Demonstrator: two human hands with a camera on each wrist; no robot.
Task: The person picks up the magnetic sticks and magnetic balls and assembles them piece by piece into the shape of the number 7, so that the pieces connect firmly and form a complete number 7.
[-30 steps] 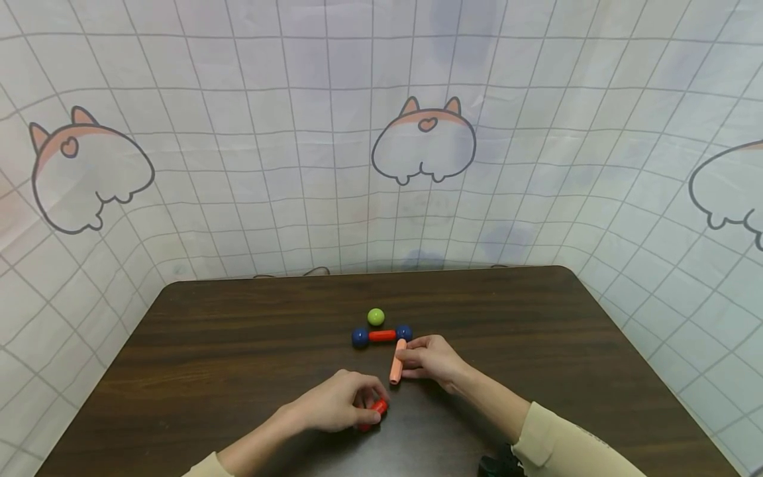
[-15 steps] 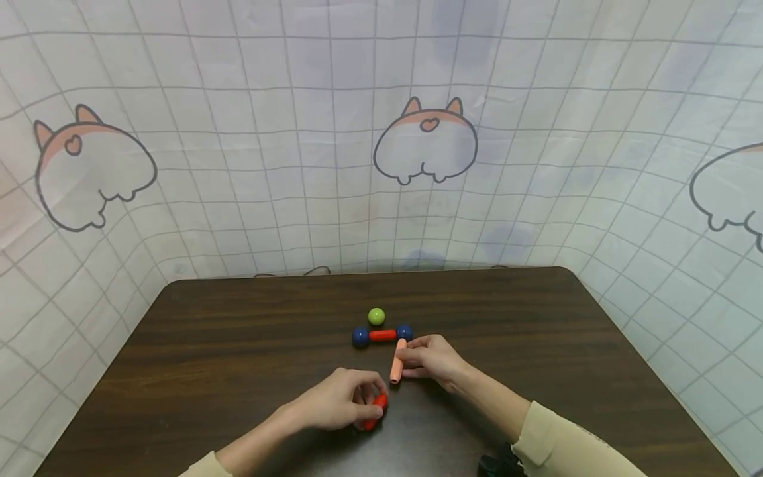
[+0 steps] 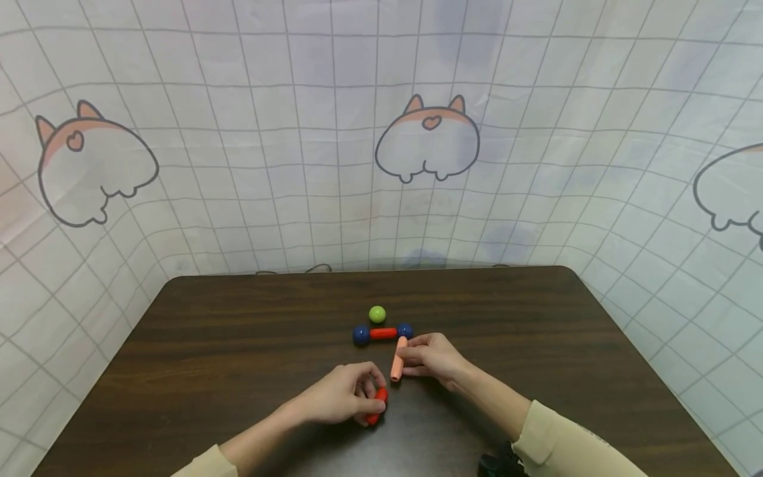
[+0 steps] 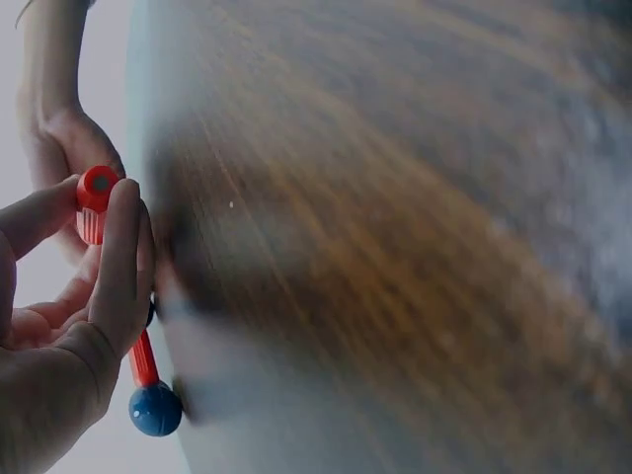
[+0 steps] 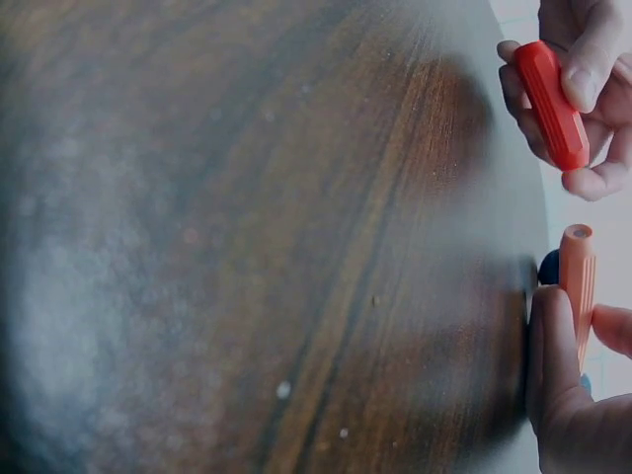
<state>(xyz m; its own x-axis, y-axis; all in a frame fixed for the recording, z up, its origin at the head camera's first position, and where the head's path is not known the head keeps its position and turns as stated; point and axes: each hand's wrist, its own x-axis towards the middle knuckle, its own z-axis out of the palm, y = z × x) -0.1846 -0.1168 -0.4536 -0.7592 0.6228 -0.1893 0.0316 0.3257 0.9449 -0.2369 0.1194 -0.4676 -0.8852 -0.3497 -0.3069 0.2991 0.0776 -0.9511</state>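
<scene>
In the head view, my left hand (image 3: 342,395) pinches a short red ribbed rod (image 3: 377,406) between thumb and fingers. The right wrist view shows that rod (image 5: 553,106) almost whole, its faceted sides tapering at both ends. My right hand (image 3: 436,361) pinches a peach-coloured rod (image 3: 398,361), whose far end meets or overlaps a blue ball (image 3: 405,329). That ball caps one end of a second red rod (image 3: 383,333), and another blue ball (image 3: 361,334) caps the opposite end. A hole shows in the near end of the peach rod (image 5: 579,247).
A green ball (image 3: 377,315) sits just behind the blue-and-red bar. Beside the right sleeve, a black object (image 3: 497,465) lies at the near edge of view. The dark wooden table (image 3: 238,331) is surrounded by a white gridded cloth (image 3: 268,165).
The red rod in my left hand has turned to stand more steeply in the head view, and that hand has shifted slightly away from me. My right hand stays on the peach rod.
</scene>
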